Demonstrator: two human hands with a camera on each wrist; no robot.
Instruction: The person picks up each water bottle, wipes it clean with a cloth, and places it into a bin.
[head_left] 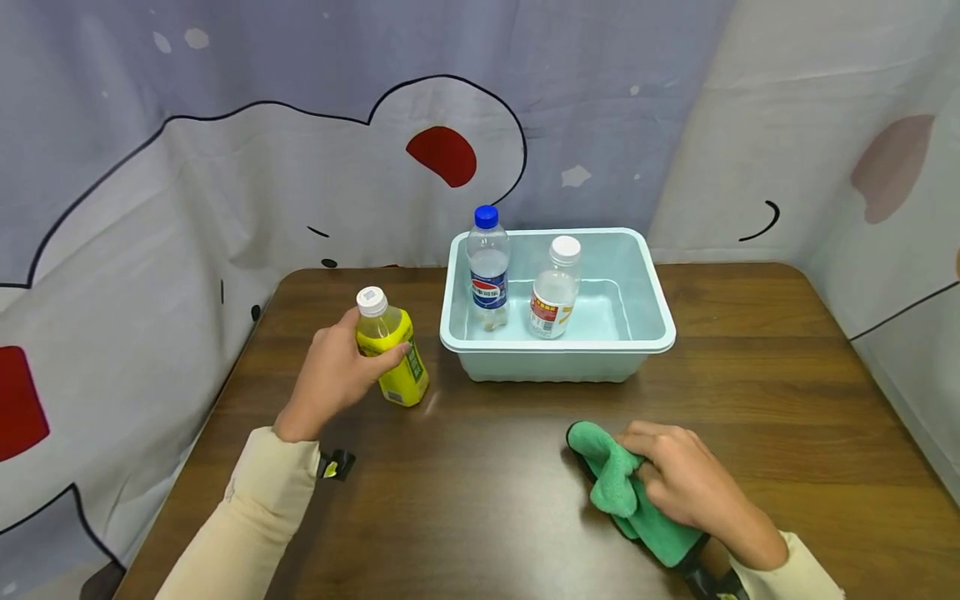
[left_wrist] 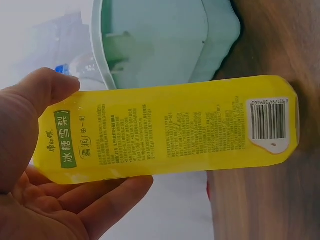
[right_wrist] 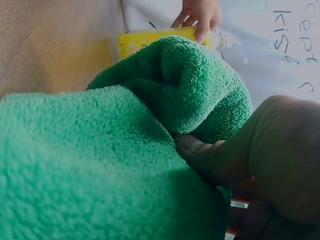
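Note:
My left hand (head_left: 337,371) grips a yellow-labelled drink bottle (head_left: 403,367) with a white cap, left of the basin. In the left wrist view the thumb and fingers hold the bottle (left_wrist: 165,130) near its upper end, and its barcode shows at the base. At the lower right, my right hand (head_left: 686,475) pinches a green cloth (head_left: 611,471), which is bunched up at the table. In the right wrist view the thumb presses into a fold of the cloth (right_wrist: 100,150); the other fingers are partly hidden.
A pale blue-green basin (head_left: 555,365) stands at the back of the wooden table (head_left: 465,508). Inside it are a blue-capped clear bottle (head_left: 489,287) and a white-capped clear bottle (head_left: 555,292), both empty-looking. A printed curtain (head_left: 300,192) hangs behind the table.

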